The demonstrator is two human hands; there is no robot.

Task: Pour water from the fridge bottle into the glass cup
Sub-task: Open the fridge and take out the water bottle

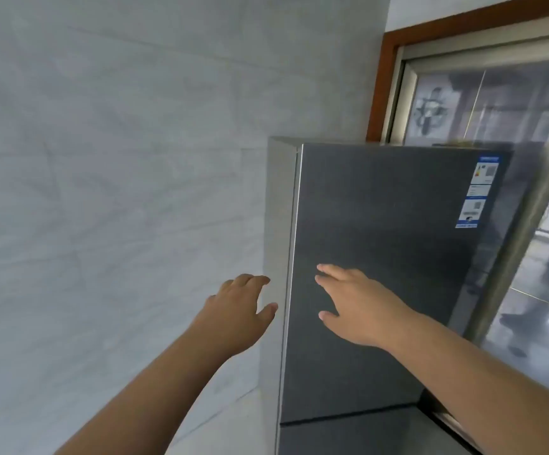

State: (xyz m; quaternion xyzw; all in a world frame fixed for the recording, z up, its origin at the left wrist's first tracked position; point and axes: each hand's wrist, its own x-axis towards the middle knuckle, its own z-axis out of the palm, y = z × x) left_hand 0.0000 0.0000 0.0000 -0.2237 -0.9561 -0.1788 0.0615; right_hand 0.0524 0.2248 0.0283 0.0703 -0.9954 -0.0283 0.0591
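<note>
A tall dark grey fridge (394,257) stands shut in front of me, its upper door filling the middle of the view. My right hand (355,307) lies over the door front near its left edge, fingers straight and spread. My left hand (243,307) reaches beside the fridge's silver left side, fingers loosely bent towards the door edge, holding nothing. No bottle and no glass cup are in view.
A pale grey tiled wall (102,192) fills the left half. A window with a brown wooden frame (381,93) and a glass pane (529,290) is behind and right of the fridge. Energy labels (478,192) are stuck on the door's upper right.
</note>
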